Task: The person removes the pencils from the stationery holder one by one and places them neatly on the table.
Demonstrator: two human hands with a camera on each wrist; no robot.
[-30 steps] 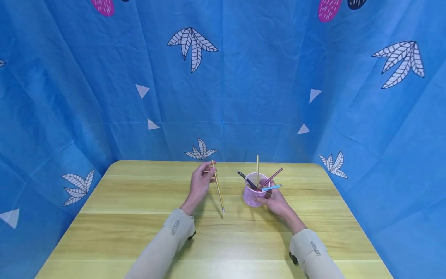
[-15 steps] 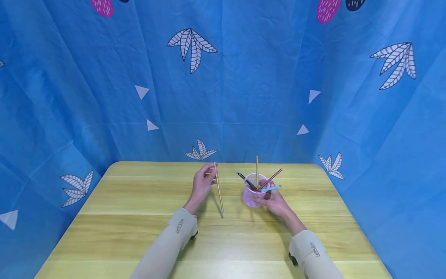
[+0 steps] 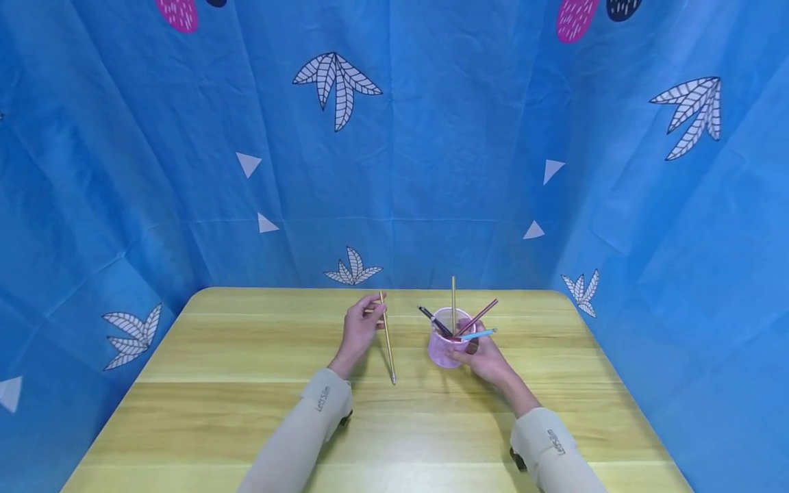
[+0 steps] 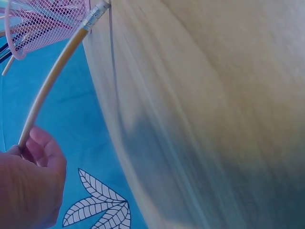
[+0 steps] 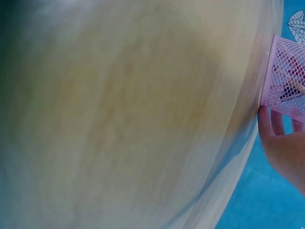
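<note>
My left hand (image 3: pixel 360 330) pinches a yellow pencil (image 3: pixel 388 346) near its upper end. The pencil slants down, its eraser end (image 4: pixel 96 14) lowest and right at the tabletop in the left wrist view. To the right, my right hand (image 3: pixel 490 356) grips the side of a pink mesh pen cup (image 3: pixel 442 354), which stands upright. Out of the cup lean a black pen (image 3: pixel 434 320), another yellow pencil (image 3: pixel 453 298), a dark red pencil (image 3: pixel 481 315) and a light blue pencil (image 3: pixel 479 334). In the right wrist view the fingers (image 5: pixel 274 125) lie against the mesh near its base.
Both hands are over a light wood-grain table (image 3: pixel 246 411) with rounded far corners. A blue curtain (image 3: pixel 456 137) printed with leaves and triangles hangs behind the table and along both sides.
My left hand has moved slightly right and toward me with the pencil, which hangs a bit steeper and lower. My right hand keeps its grip on the cup.
</note>
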